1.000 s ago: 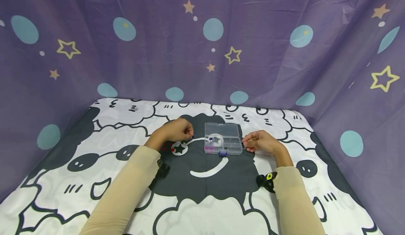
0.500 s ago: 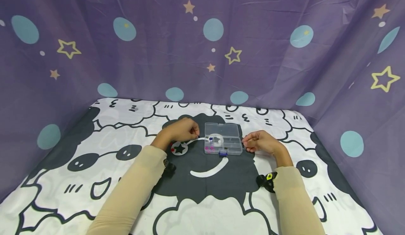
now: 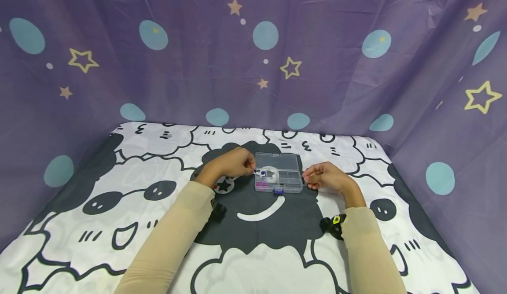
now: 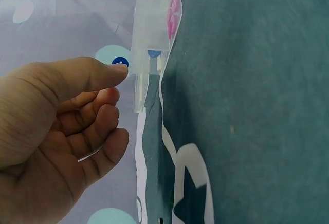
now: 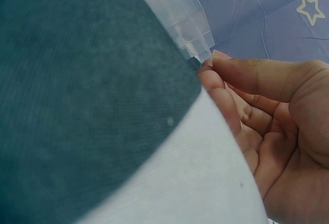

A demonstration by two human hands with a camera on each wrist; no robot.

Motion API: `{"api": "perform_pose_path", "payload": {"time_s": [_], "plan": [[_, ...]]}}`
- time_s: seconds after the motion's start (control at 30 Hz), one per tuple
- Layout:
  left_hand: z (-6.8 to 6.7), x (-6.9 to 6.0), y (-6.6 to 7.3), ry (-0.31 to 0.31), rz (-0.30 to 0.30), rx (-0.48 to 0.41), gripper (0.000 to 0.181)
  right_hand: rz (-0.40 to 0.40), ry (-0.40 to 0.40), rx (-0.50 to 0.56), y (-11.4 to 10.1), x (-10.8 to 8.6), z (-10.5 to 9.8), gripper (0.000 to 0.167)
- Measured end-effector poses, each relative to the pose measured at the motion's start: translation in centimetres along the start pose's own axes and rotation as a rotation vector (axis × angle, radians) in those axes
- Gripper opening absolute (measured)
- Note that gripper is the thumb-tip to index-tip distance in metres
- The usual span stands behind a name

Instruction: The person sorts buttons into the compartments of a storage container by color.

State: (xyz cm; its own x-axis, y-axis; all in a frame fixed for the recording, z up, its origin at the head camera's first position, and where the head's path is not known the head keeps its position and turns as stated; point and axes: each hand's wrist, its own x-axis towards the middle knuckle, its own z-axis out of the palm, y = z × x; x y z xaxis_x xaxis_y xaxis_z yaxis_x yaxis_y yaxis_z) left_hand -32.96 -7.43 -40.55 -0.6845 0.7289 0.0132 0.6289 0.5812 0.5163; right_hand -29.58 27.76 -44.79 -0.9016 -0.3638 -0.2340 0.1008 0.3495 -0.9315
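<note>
My left hand (image 3: 239,162) pinches a small round dark blue button (image 4: 120,62) between thumb and finger, beside the left side of a clear plastic compartment box (image 3: 291,188). The box lies with its lid (image 3: 277,161) tilted back. In its front left compartment are several pink buttons (image 3: 258,184). A blue piece (image 3: 263,173) shows in the compartment behind them. At the box's right end, my right hand (image 3: 322,176) holds the edge between thumb and fingertips; in the right wrist view its fingers curl round the box's corner (image 5: 203,54).
Red pieces (image 3: 215,187) lie on the cloth left of the box, partly hidden by my left wrist. A blue latch (image 3: 279,192) sticks out at the box's front. The patterned cloth (image 3: 253,232) covers the table, with a purple curtain (image 3: 178,87) behind.
My left hand has moved right with the dark blue button, from above the red pieces to the box's left side. My right hand has stayed at the box's right end.
</note>
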Motion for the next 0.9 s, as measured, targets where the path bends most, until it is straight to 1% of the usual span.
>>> {"api": "perform_pose_path", "payload": {"time_s": [0.13, 0.33, 0.5, 0.57, 0.7, 0.77, 0.9], "plan": [[0.1, 0.3, 0.2, 0.002, 0.007, 0.006, 0.011, 0.002, 0.000, -0.004, 0.0, 0.0, 0.0, 0.020], [0.4, 0.7, 0.5, 0.003, 0.002, 0.023, 0.010, -0.001, -0.001, -0.011, 0.1, 0.1, -0.1, 0.021], [0.5, 0.9, 0.4, 0.022, 0.010, 0.041, 0.012, 0.000, 0.001, -0.016, 0.1, 0.1, -0.1, 0.020], [0.6, 0.9, 0.4, 0.031, 0.012, 0.048, 0.012, 0.001, 0.002, -0.018, 0.1, 0.1, 0.0, 0.020], [0.3, 0.4, 0.3, 0.034, 0.012, 0.029, 0.012, 0.002, 0.004, -0.022, 0.0, 0.0, 0.0, 0.020], [0.2, 0.1, 0.1, 0.036, 0.003, 0.019, 0.013, 0.003, 0.005, -0.024, -0.1, 0.0, 0.1, 0.020], [-0.2, -0.5, -0.6, 0.056, -0.042, 0.023, 0.012, 0.007, 0.006, -0.023, -0.1, 0.0, 0.1, 0.020]]}}
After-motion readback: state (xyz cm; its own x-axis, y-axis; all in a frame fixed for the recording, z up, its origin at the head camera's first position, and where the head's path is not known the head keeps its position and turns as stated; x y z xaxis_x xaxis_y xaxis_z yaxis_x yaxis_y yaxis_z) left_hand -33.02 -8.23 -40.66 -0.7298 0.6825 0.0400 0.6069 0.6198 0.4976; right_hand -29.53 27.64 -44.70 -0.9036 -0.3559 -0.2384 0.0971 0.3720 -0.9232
